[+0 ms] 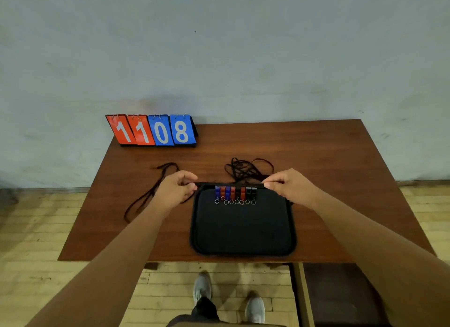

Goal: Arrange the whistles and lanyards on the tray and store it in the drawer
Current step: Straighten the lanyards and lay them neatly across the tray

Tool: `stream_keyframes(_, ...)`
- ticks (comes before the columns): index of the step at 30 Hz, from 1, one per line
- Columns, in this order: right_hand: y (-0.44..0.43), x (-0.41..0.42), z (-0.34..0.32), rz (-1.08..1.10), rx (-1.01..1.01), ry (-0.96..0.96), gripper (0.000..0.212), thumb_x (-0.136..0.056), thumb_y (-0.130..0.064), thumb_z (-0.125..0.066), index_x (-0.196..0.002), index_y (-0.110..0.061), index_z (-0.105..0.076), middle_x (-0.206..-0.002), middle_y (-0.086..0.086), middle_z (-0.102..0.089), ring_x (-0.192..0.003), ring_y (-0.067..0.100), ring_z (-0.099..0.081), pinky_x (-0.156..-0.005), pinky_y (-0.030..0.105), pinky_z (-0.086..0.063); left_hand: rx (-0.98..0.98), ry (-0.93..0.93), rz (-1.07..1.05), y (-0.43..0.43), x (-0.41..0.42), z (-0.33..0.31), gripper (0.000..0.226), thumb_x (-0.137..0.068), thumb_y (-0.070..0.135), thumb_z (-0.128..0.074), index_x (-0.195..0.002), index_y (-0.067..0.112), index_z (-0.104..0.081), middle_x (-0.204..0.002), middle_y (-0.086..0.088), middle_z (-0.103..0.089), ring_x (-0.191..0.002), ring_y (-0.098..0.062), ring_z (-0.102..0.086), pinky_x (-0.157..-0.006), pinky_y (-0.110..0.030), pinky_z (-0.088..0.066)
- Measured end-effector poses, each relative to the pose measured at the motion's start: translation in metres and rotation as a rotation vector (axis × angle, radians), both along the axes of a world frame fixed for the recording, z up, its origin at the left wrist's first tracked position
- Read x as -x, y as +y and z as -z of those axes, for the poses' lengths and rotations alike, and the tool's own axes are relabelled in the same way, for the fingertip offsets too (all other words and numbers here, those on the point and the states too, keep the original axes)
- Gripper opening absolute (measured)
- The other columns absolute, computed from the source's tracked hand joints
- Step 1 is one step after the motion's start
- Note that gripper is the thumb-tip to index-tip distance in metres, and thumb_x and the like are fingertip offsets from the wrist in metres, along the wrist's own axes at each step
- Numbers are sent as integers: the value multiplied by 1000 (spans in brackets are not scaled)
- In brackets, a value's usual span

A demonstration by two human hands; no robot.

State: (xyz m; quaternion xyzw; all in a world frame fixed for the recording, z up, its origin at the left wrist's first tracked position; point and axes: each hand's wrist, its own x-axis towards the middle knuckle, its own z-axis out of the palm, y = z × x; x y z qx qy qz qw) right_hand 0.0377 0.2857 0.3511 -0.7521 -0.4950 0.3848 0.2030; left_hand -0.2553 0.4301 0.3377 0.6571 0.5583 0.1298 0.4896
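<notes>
Whistles (235,192) already lie in a neat row along the far end of the black tray (243,229), which sits on the worktop (316,156). The left hand (175,189) and right hand (289,185) each pinch one lanyard (207,183) with curled fingers (269,184), holding it straight along the tray's far rim. A tangle of lanyards (246,169) behind the tray and another cord (151,192) at the left are not yet on it. What looks like the open drawer (341,295) is below right; storing remains.
</notes>
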Motion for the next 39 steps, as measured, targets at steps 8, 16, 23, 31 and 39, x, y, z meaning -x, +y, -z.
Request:
stream_keyframes(8,-34,-28,63,79,124,-77,22,-100,-22,-60,-115,-19,-76,-113,-4,-74,-100,13,-68,-86,26,-50,-50,248,17,14,15,66,9,-96,19,-63,-98,21,-72,-91,2,-72,-88,-19,-65,-73,-32,-46)
stream_keyframes(16,-43,-30,110,166,158,-237,23,-101,-15,-58,-116,-13,-75,-118,4,-71,-98,19,-66,-85,29,-50,-69,324,112,14,16,110,7,-90,19,-70,-87,25,-72,-86,3,-70,-87,-18,-64,-73,-28,-42)
stream_keyframes(23,-36,-31,150,236,243,-394,13,-101,-21,-57,-108,-17,-67,-78,-1,-65,-65,19,-60,-52,30,-46,-146,373,193,18,13,157,7,-88,20,-72,-93,24,-74,-100,0,-69,-92,-17,-62,-83,-29,-46)
stream_keyframes(31,-28,-28,182,192,222,-496,11,-98,-14,-60,-102,-11,-71,-99,9,-59,-102,32,-54,-87,46,-50,-303,489,257,32,5,197,11,-87,21,-73,-96,24,-78,-101,-7,-58,-103,-30,-55,-95,-37,-40)
stream_keyframes(39,-26,-21,182,120,174,-560,29,-98,-14,-57,-126,-10,-63,-118,13,-56,-114,36,-48,-98,47,-42,-239,430,185,21,6,197,28,-89,37,-70,-115,26,-68,-114,-5,-42,-115,-30,-37,-100,-32,-31)
